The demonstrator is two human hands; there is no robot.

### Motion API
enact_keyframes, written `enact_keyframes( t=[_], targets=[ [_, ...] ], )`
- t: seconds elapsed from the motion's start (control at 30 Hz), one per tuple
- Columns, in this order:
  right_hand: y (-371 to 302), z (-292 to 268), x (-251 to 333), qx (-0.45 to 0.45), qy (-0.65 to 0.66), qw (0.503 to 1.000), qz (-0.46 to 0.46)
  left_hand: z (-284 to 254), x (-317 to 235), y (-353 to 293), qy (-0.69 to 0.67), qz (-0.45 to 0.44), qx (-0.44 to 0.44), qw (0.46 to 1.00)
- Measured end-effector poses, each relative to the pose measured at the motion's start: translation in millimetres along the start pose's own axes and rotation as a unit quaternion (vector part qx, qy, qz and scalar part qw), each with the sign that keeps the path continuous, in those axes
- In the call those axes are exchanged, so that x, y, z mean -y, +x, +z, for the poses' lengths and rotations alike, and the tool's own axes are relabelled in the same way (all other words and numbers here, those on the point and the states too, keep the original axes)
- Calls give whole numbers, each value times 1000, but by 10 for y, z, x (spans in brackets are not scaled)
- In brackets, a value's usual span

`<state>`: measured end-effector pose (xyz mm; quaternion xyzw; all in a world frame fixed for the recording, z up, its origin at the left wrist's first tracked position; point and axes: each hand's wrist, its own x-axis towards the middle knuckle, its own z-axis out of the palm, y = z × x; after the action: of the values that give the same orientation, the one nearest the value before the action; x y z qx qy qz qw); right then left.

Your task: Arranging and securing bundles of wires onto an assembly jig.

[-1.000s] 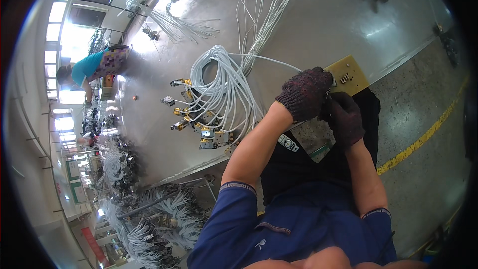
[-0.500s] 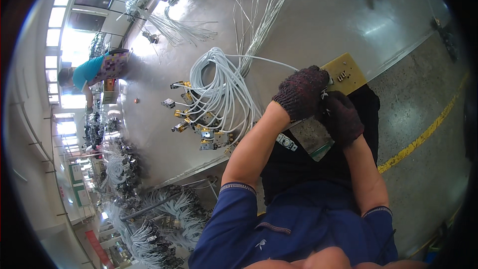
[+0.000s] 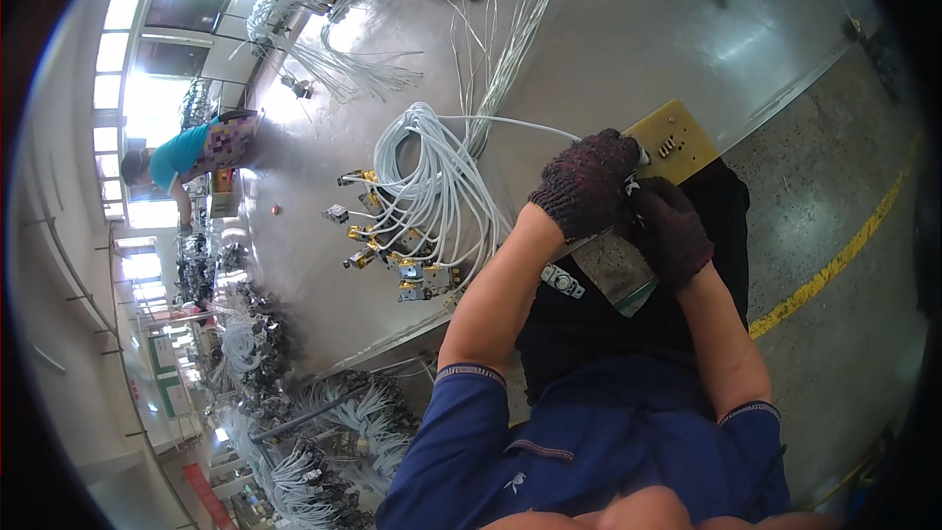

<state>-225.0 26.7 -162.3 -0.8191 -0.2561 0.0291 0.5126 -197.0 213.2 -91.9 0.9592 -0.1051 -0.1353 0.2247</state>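
Note:
My left hand [image 3: 587, 186], in a dark knitted glove, is closed at the near edge of a yellow board [image 3: 695, 143]. A white cable [image 3: 525, 123] runs from a coiled bundle [image 3: 420, 142] into its fingers. My right hand [image 3: 669, 236], gloved alike, is closed right beside it. Between the two sets of fingertips a small pale metal piece [image 3: 631, 184] shows; most of it is hidden. Several small metal pins [image 3: 667, 148] lie on the board. Metal and yellow latch units [image 3: 412, 275] hang on the bundle's cable ends on the table.
The grey metal table [image 3: 628, 49] carries bare wire strands [image 3: 515, 49] and further cable bundles [image 3: 343, 64]. A latch-like metal part [image 3: 562, 281] lies by my lap. Cable bundles hang on a rack [image 3: 314, 422] at the lower left. Another person [image 3: 186, 152] works at the far left.
Both hands stay together at the board, with only slight finger movement. The whole view has shifted a little. The person at the far left has moved slightly.

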Motion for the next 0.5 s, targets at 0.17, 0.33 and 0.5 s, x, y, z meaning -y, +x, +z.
enact_keyframes(
  t=[0.17, 0.33, 0.5],
  targets=[
    [23, 60, 22, -1, 405, 888, 218, -19, -36, -3, 4, -7, 7, 1000],
    [35, -8, 86, 3, 418, 846, 330, -8, -26, 8, 13, -6, 9, 1000],
    [57, 49, 125, -46, 313, 920, 230, 60, 36, -7, -3, 26, -22, 999]
  ],
)
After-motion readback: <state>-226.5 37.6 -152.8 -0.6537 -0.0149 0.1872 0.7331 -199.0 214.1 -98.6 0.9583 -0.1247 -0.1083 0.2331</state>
